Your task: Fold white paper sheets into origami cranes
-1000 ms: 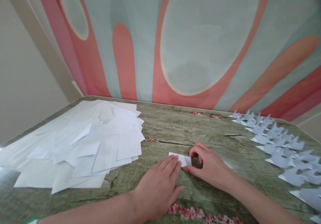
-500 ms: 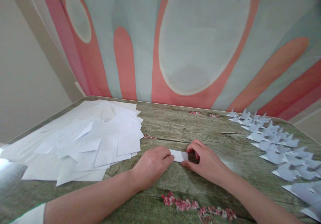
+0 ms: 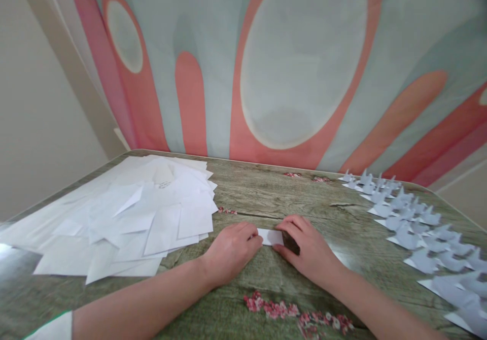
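A small white folded paper strip (image 3: 272,237) lies low over the middle of the table, between my two hands. My left hand (image 3: 232,252) is closed on its left end, with thumb and fingers pinched together. At the right end, the thumb and index finger of my right hand (image 3: 306,248) grip the lower and upper corners, leaving a gap inside the curve of the fingers. Parts of the strip are hidden under the fingertips of both hands.
A wide heap of loose white paper sheets (image 3: 125,228) covers the left of the wood-patterned table (image 3: 251,188). Rows of folded white paper cranes (image 3: 414,218) stand along the right side. Behind the table's far edge rises a pink and grey-green patterned wall (image 3: 216,76).
My right hand has shifted slightly left, its fingers now further over the strip's right end. My left hand keeps its hold. The view has tilted and turned a little.
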A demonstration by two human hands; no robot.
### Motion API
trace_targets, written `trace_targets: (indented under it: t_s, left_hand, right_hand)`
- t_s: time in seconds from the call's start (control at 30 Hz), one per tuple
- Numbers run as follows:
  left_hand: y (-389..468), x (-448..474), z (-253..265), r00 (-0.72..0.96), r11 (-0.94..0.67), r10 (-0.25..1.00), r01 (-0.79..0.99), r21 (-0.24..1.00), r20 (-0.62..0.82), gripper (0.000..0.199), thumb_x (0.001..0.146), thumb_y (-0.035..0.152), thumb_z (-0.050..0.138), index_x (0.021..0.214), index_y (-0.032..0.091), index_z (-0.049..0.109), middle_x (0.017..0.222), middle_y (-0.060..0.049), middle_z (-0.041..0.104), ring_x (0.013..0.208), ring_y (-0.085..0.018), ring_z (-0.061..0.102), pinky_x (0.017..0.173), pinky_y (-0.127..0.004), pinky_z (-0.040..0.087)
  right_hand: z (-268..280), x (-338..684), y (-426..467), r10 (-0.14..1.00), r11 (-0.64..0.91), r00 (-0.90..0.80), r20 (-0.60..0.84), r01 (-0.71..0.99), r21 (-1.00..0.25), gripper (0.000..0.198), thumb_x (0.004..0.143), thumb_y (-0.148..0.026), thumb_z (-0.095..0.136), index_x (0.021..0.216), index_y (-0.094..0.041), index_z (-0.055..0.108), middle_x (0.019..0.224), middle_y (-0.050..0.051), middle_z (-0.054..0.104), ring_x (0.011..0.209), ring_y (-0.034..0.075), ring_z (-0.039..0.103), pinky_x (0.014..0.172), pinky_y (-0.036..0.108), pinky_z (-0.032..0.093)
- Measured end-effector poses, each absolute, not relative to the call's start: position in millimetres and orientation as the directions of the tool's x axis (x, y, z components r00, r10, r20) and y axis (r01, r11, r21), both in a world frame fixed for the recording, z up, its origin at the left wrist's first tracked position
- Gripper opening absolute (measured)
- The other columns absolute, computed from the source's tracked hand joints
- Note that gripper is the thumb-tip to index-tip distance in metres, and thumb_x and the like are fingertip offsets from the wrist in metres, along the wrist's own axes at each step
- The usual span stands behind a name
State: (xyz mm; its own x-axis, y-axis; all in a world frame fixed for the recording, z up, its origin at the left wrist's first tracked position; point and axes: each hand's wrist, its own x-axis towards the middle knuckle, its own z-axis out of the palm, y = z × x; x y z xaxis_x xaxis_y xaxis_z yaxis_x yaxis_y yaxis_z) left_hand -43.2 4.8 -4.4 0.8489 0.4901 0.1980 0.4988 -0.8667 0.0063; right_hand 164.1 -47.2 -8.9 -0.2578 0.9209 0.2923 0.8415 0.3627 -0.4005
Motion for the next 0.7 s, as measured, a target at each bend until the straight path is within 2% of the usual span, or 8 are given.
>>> trace_targets:
  t_s: [0.1,0.2,0.47,0.7]
  left_hand:
    - [9,-39,-2,0.832,-0.85,0.518,0.526,0.01,0.199,0.021,0.09,0.023,0.042,0.08,0.017,0.06,0.078,-0.003,0.054,0.076,-0.016,0.05,0.067,-0.027,0.041]
    - [13,-35,2,0.839,-0.85,0.515,0.526,-0.022,0.178,0.016,0.088,0.02,0.045,0.079,0.016,0.059,0.079,-0.003,0.055,0.076,-0.016,0.051,0.067,-0.028,0.043]
    - [11,-33,5,0.874,-0.872,0.463,0.479,-0.101,0.149,0.009,0.085,0.015,0.047,0.085,0.015,0.055,0.082,-0.005,0.055,0.076,-0.019,0.053,0.068,-0.033,0.046]
    - [2,-34,7,0.888,-0.878,0.443,0.458,-0.138,0.126,0.014,0.087,0.017,0.045,0.098,0.014,0.054,0.084,-0.006,0.056,0.08,-0.021,0.054,0.069,-0.035,0.046]
  right_hand:
    - [-12,160,-47,0.858,0.483,-0.387,0.337,0.831,-0.275,0.02,0.084,-0.013,0.049,0.101,-0.02,0.058,0.098,0.006,0.058,0.093,0.02,0.05,0.08,0.035,0.042]
    - [-18,159,-46,0.823,0.533,-0.447,0.35,0.821,-0.204,0.023,0.086,-0.011,0.046,0.103,-0.019,0.059,0.096,0.006,0.06,0.09,0.019,0.052,0.079,0.035,0.042]
    - [-21,162,-44,0.802,0.551,-0.476,0.359,0.823,-0.138,0.026,0.087,-0.013,0.046,0.109,-0.019,0.058,0.099,0.007,0.061,0.091,0.019,0.053,0.078,0.034,0.042]
    - [-23,162,-46,0.79,0.559,-0.517,0.329,0.828,-0.041,0.027,0.085,-0.012,0.049,0.111,-0.018,0.056,0.102,0.008,0.059,0.093,0.02,0.051,0.08,0.035,0.041]
